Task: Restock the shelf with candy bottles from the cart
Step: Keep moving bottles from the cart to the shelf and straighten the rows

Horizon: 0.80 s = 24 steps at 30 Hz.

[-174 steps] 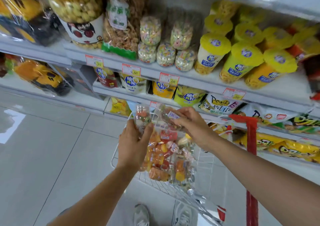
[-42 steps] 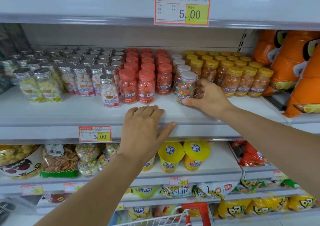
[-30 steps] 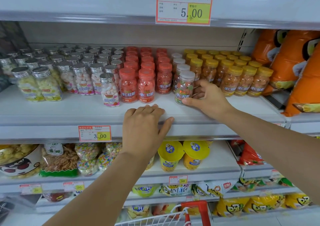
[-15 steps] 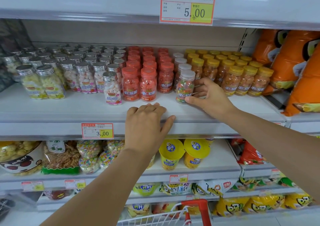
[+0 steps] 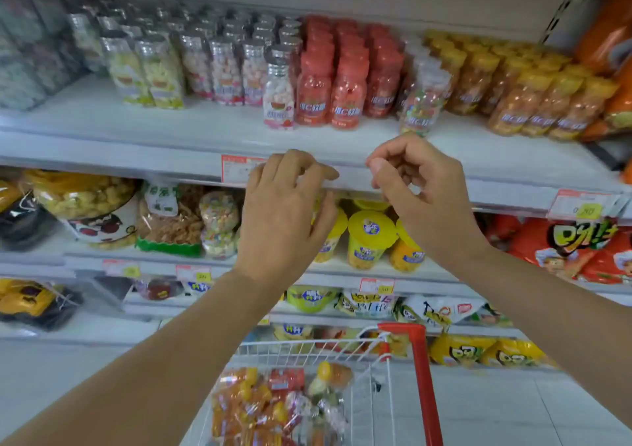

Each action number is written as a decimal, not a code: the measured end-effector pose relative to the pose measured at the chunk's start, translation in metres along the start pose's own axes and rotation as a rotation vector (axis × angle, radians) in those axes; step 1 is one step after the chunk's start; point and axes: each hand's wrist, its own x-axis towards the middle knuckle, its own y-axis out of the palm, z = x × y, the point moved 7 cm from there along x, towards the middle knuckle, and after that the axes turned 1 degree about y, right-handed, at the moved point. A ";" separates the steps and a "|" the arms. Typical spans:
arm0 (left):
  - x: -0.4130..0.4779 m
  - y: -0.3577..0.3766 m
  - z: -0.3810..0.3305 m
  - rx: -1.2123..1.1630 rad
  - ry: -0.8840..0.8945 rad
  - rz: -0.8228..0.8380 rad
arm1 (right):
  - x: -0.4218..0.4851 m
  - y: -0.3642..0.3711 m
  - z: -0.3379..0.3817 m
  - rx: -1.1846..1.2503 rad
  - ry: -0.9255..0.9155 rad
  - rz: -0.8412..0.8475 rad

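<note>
Shop shelf [image 5: 205,134], candy bottles [image 5: 347,93] in colour rows, labels facing shoppers — my left hand [image 5: 284,216] and right hand [image 5: 420,192] hover empty, fingers [image 5: 297,165] loosely curled, above the cart [image 5: 422,377].

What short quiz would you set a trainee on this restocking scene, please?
1. True or false: the right hand holds a bottle.
2. What stands directly right of the red-capped bottles? A silver-capped bottles; B the mixed-colour candy bottle; C crisp bags.
3. Fill in: the candy bottles not yet shelved lie in the ____.
Key: 1 false; 2 B; 3 cart.
</note>
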 end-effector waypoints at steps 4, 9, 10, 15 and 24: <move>-0.100 0.001 0.044 -0.025 -0.220 0.167 | -0.060 0.066 -0.024 0.039 0.097 0.201; -0.270 0.020 0.101 0.080 -0.514 0.555 | -0.156 0.153 -0.086 -0.006 0.351 0.495; -0.300 0.021 0.107 0.110 -0.566 0.626 | -0.177 0.168 -0.100 -0.032 0.400 0.549; -0.420 0.036 0.123 0.205 -0.768 0.930 | -0.279 0.228 -0.171 -0.240 0.648 0.852; -0.523 0.061 0.123 0.129 -0.880 0.997 | -0.370 0.289 -0.226 -0.406 0.814 1.139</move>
